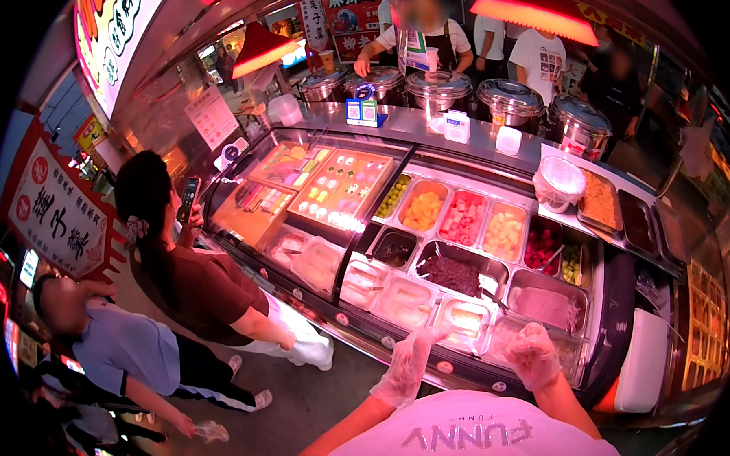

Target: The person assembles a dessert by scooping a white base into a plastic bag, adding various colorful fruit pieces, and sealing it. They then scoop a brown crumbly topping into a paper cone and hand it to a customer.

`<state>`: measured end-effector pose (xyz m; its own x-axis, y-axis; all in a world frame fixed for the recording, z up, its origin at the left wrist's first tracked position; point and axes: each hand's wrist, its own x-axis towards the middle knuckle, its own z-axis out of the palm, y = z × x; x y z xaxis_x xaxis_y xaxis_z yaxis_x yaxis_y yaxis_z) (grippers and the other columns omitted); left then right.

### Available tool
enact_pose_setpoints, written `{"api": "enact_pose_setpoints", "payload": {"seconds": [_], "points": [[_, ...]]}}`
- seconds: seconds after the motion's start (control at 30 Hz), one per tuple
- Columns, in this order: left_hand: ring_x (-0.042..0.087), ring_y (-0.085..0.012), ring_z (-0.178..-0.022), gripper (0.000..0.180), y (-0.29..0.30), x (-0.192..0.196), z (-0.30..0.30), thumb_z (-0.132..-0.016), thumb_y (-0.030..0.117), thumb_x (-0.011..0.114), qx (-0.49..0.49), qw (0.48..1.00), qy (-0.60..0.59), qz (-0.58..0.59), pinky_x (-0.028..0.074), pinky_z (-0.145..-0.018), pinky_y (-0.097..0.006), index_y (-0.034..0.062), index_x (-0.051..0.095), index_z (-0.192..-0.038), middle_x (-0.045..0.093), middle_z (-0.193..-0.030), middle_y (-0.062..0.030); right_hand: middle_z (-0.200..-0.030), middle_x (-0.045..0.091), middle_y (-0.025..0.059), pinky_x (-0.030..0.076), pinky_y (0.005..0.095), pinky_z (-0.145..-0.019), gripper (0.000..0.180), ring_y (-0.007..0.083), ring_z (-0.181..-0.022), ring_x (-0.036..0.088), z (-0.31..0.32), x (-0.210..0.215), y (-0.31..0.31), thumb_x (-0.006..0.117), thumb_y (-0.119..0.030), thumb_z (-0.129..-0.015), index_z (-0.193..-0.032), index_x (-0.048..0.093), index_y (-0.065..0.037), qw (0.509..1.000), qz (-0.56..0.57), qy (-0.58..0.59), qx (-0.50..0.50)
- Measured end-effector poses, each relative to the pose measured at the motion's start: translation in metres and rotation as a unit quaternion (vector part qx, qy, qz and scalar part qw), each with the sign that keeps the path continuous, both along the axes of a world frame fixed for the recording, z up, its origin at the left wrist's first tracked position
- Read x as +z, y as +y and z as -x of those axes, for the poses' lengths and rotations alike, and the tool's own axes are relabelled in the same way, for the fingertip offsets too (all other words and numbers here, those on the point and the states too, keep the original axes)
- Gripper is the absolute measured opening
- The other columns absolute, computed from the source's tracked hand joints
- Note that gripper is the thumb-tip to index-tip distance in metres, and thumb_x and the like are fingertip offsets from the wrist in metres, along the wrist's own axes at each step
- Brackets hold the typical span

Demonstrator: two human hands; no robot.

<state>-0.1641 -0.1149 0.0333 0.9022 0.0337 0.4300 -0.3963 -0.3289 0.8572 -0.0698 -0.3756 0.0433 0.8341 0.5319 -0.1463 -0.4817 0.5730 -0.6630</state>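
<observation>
Both my hands wear clear plastic gloves over the front edge of a topping counter. My left hand [409,366] stretches its fingers toward a small metal tub [465,323] with pale contents, and nothing shows in it. My right hand [534,356] is curled closed above the front corner tray [570,351]; whatever is inside its fingers is hidden. Just beyond the hands lie a pan of dark red beans [452,271], a pan of greyish-purple paste [547,300] and tubs of pale jelly-like food [402,298].
Farther back sit pans of orange fruit [424,210], red-and-white cubes [465,216] and yellow cubes [504,231]. A wrapped white bowl [559,182] stands on the right ledge. Lidded steel pots [439,90] line the back, with a worker behind. A person with a phone [189,197] stands left.
</observation>
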Motion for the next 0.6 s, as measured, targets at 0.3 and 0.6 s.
{"api": "enact_pose_setpoints", "payload": {"seconds": [0.3, 0.6], "points": [[0.062, -0.0326, -0.118, 0.042, 0.001, -0.007, 0.005, -0.108, 0.029, 0.032, 0.018, 0.988, 0.107, 0.107, 0.043, -0.105, -0.038, 0.0, 0.058, -0.125, 0.064, -0.125, -0.0223, -0.059, 0.042, -0.0005, 0.036, 0.0268, -0.047, 0.034, 0.012, -0.049, 0.038, 0.0, 0.01, 0.01, 0.065, 0.002, -0.073, -0.062, 0.036, -0.014, 0.999, -0.012, 0.044, 0.011], [0.057, -0.0311, -0.123, 0.041, 0.0, -0.022, -0.004, -0.108, 0.03, 0.037, 0.024, 0.991, 0.085, 0.102, 0.038, -0.108, -0.037, 0.0017, 0.064, -0.118, 0.064, -0.122, -0.0195, -0.062, 0.042, -0.0016, 0.039, 0.0252, -0.049, 0.034, 0.0102, -0.052, 0.04, -0.001, 0.01, 0.002, 0.065, 0.001, -0.077, -0.065, 0.037, -0.014, 0.999, 0.005, 0.048, 0.018]]}}
